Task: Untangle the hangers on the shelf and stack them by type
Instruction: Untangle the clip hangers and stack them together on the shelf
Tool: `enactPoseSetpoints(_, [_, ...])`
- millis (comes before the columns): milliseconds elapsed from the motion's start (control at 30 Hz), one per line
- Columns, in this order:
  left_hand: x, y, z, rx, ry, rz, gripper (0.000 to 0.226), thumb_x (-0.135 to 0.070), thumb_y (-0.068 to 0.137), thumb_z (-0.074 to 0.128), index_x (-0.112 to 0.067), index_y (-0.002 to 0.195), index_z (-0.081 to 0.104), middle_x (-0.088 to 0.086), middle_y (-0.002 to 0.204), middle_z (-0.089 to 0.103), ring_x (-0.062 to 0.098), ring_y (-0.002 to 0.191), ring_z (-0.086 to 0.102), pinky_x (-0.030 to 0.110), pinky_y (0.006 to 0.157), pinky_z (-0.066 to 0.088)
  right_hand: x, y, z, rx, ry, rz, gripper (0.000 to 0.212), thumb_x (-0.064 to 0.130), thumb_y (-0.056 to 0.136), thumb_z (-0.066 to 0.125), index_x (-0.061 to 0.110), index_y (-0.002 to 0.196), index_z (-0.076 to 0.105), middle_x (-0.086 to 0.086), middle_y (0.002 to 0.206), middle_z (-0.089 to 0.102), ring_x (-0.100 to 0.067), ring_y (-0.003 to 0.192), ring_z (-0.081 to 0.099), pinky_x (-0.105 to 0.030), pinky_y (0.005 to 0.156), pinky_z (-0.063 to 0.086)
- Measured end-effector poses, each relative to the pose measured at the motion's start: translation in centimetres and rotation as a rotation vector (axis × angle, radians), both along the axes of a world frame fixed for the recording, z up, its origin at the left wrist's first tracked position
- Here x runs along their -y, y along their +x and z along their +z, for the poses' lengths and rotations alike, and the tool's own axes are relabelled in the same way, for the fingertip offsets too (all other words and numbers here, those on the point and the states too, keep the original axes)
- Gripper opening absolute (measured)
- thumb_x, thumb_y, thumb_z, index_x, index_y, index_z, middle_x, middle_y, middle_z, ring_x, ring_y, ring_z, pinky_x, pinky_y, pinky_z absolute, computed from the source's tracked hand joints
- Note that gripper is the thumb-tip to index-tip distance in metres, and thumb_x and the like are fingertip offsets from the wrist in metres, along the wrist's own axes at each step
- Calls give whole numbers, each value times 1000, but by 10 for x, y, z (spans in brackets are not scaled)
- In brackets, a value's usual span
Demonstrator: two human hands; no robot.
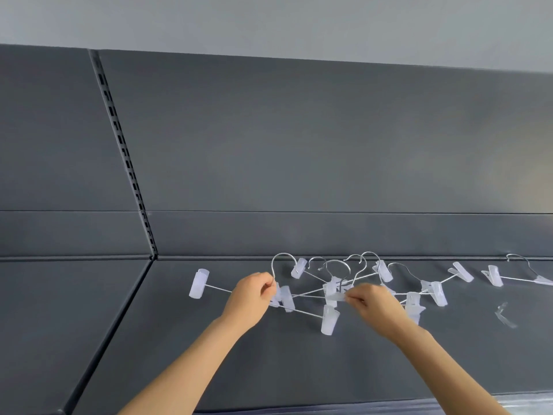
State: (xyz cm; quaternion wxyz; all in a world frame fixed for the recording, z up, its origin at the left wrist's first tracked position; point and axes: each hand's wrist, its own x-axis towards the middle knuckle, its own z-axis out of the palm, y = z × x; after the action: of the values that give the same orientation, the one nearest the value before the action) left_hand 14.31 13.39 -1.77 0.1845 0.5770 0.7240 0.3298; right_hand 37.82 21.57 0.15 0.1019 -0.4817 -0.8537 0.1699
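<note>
A tangle of clip hangers (pixel 324 290) lies near the back of the dark shelf (pixel 209 354), their wire hooks crossing and their pale plastic clips splayed in several directions. The left hand (pixel 250 298) grips the stem of the leftmost hook (pixel 281 257), its fingers (pixel 267 287) curled round the wire, probably to anchor that hanger while the rest is worked loose. The right hand (pixel 375 305) reaches into the middle of the knot, and its fingers (pixel 353 296) pinch a clip (pixel 336 296) there, apparently to draw one bar clear of the others. Holding two points apart like this lets the person see which wire passes over which. Well off to the right, one separate hanger (pixel 514 278) lies against the rear edge, and a small clear fragment (pixel 505 315) rests nearer the front. No sorted stack shows, so the untangling looks barely under way.
</note>
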Motion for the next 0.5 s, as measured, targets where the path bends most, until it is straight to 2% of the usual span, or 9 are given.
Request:
enactPoseSetpoints(133, [8,-18,-1,6,31,54,32,-14,91,51,-25,61,46,-9,66,43,6,58,41,14,55,32,-4,-11,-2,-47,-4,30,43,15,89,47,18,53,25,1,56,33,-13,55,27,-30,53,24])
enactPoseSetpoints(233, [14,-22,0,42,75,60,17,-12,91,51,-16,89,67,-9,72,44,4,63,46,11,58,35,-2,-26,-5,-93,-52,26,47,13,88,46,21,45,29,3,49,35,-12,54,25,-29,52,24])
enactPoseSetpoints(333, [17,-23,1,48,105,103,21,-13,92,51,-15,103,70,-8,73,44,8,64,46,20,63,37,0,-36,-5,-118,-114,9,48,10,87,45,28,42,41,9,46,42,-10,53,29,-25,51,26])
enactPoseSetpoints(400, [19,-24,2,37,117,156,23,-14,91,51,-16,104,70,-7,71,48,13,66,48,29,67,42,3,-40,-6,-122,-142,-4,32,12,88,46,23,59,56,8,53,45,-13,58,37,-26,55,32])
enactPoseSetpoints(433, [20,-23,3,37,126,173,22,-14,91,52,-16,103,70,-6,72,50,15,68,50,33,69,44,5,-43,-8,-123,-138,-11,23,14,88,47,12,71,62,5,56,46,-16,59,39,-28,57,33])
enactPoseSetpoints(500, [21,-20,5,35,126,166,20,-15,91,52,-13,97,71,2,76,58,21,71,54,36,71,46,9,-51,-12,-140,-131,-9,21,15,88,48,2,83,63,-1,57,46,-17,58,36,-27,57,32])
